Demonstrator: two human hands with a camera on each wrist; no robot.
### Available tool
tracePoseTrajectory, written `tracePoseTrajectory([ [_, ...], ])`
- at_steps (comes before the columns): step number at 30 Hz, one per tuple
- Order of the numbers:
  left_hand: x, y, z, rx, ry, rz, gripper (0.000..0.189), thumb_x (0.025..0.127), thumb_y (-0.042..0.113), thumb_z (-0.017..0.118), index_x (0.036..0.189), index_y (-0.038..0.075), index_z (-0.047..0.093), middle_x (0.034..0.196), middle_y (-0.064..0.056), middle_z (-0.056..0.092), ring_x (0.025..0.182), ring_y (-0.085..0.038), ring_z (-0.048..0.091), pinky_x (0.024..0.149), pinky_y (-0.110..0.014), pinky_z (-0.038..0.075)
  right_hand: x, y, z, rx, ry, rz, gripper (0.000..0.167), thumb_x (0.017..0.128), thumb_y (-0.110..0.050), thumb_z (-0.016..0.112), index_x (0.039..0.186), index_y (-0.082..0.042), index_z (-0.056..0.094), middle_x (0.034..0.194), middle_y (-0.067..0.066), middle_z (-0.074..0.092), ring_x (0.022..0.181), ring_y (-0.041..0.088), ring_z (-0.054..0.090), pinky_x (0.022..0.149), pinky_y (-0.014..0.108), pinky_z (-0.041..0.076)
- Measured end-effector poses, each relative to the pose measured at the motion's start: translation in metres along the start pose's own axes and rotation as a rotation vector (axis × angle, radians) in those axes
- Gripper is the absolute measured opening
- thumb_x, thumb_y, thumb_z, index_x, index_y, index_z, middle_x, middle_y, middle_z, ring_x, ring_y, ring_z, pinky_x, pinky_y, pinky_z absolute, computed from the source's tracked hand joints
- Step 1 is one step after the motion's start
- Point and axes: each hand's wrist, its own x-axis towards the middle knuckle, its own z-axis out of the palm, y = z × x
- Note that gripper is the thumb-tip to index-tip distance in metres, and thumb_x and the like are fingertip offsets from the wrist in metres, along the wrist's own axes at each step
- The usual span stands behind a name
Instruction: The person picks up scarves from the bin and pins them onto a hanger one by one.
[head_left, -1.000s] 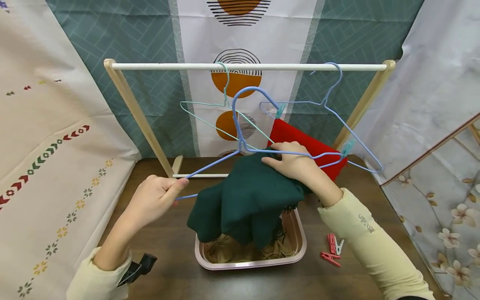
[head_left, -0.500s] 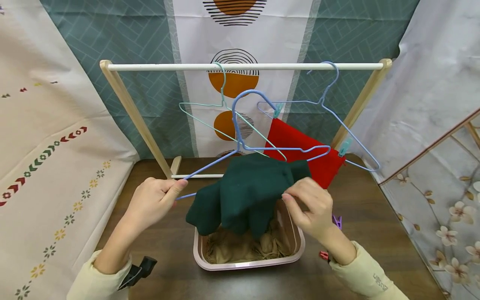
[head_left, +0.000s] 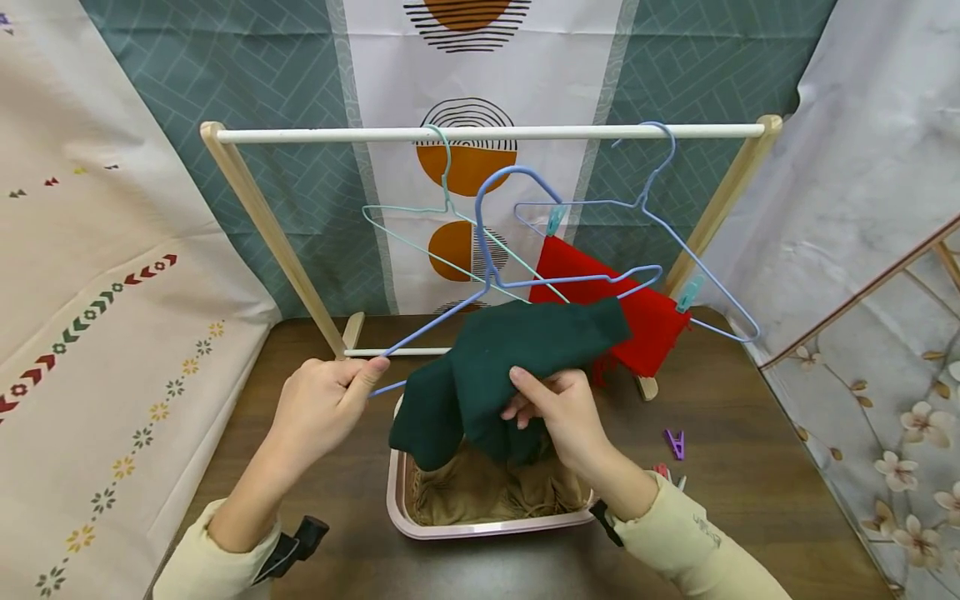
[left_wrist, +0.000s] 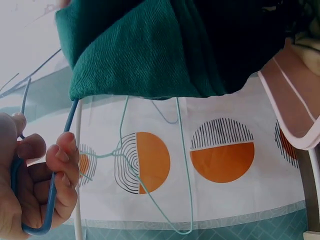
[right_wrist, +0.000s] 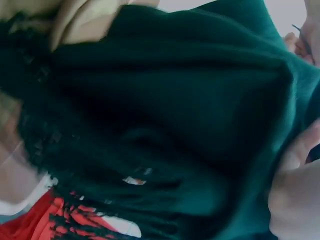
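Note:
In the head view my left hand (head_left: 322,408) grips the left end of a blue clothes hanger (head_left: 442,317), its fingers curled round the wire as the left wrist view (left_wrist: 52,200) shows. A dark green scarf (head_left: 487,350) drapes over the hanger's bar, its folds hanging over the basket. Dark fringe (right_wrist: 37,130) shows along one edge in the right wrist view. My right hand (head_left: 566,417) lies against the front of the scarf, thumb and fingertips apart with green cloth visible between them. The hanger's hook points up, away from the rail.
A white rail (head_left: 337,134) on wooden legs carries a mint hanger (head_left: 405,208) and another blue hanger (head_left: 690,250) with a red cloth (head_left: 652,329) clipped on. Below, a pink basket (head_left: 487,529) holds tan fringed cloth (head_left: 480,492). A purple clothespin (head_left: 677,444) lies at the right.
My right hand has come off the scarf's top, pulled at its right edge, then moved left to its front. The scarf's right corner has lifted. The left hand keeps its hold on the hanger.

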Motion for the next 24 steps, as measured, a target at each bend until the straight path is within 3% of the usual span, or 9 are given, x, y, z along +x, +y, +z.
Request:
tracePoseTrajectory([
  [3,-0.001,-0.001,0.003,-0.007,-0.012,-0.021,0.052,0.093,0.032,0.051,0.047,0.019,0.032,0.045,0.011,0.024,0.044,-0.009,0.028,0.04,-0.027,0.024,0.006,-0.01,0.002,0.198,0.095,0.024,0.015,0.089,-0.003,0.055,0.078,-0.008,0.064,0.07,-0.001,0.064,0.059,0.011,0.06,0.056,0.024,0.05],
  [6,-0.002,-0.003,0.005,-0.039,-0.029,-0.059,0.051,0.093,0.031,0.052,0.046,0.018,0.034,0.041,0.013,0.038,0.043,-0.008,0.041,0.041,-0.027,0.029,0.011,-0.023,-0.008,0.449,0.086,-0.04,0.021,0.092,0.001,0.047,0.083,-0.007,0.064,0.082,0.001,0.063,0.076,0.011,0.06,0.07,0.025,0.048],
  [8,-0.003,-0.005,0.004,-0.061,-0.04,-0.086,0.051,0.093,0.03,0.051,0.046,0.018,0.035,0.041,0.012,0.045,0.044,-0.007,0.052,0.043,-0.027,0.034,0.015,-0.032,-0.019,0.547,0.069,-0.077,0.019,0.095,-0.003,0.043,0.09,-0.005,0.061,0.089,0.002,0.062,0.085,0.013,0.058,0.077,0.025,0.046],
  [12,-0.003,-0.005,0.003,-0.101,-0.032,-0.111,0.052,0.093,0.027,0.051,0.046,0.016,0.033,0.041,0.011,0.046,0.048,-0.01,0.061,0.045,-0.026,0.037,0.017,-0.05,-0.045,0.577,0.11,-0.124,0.018,0.097,-0.012,0.039,0.109,-0.004,0.051,0.1,0.005,0.057,0.092,0.015,0.056,0.08,0.024,0.046],
  [17,-0.003,-0.004,0.001,-0.147,-0.001,-0.096,0.052,0.094,0.024,0.051,0.045,0.015,0.034,0.039,0.013,0.042,0.047,-0.01,0.06,0.043,-0.024,0.037,0.015,-0.06,-0.072,0.592,0.175,-0.143,0.033,0.097,-0.015,0.038,0.128,-0.004,0.034,0.113,0.006,0.05,0.095,0.015,0.054,0.08,0.023,0.046],
  [21,-0.002,-0.004,0.001,-0.205,0.002,-0.118,0.05,0.094,0.021,0.051,0.045,0.015,0.044,0.039,0.011,0.046,0.042,-0.007,0.054,0.04,-0.025,0.037,0.012,-0.054,-0.078,0.564,0.181,-0.089,0.038,0.097,-0.018,0.036,0.133,-0.009,0.027,0.117,0.003,0.048,0.099,0.014,0.053,0.084,0.023,0.044],
  [24,-0.002,-0.004,0.0,-0.221,-0.014,-0.144,0.049,0.094,0.023,0.05,0.046,0.016,0.048,0.039,0.01,0.048,0.041,-0.007,0.051,0.04,-0.026,0.037,0.012,-0.046,-0.077,0.522,0.184,-0.058,0.033,0.097,-0.02,0.036,0.128,-0.01,0.032,0.108,0.002,0.053,0.093,0.013,0.055,0.081,0.023,0.045],
])
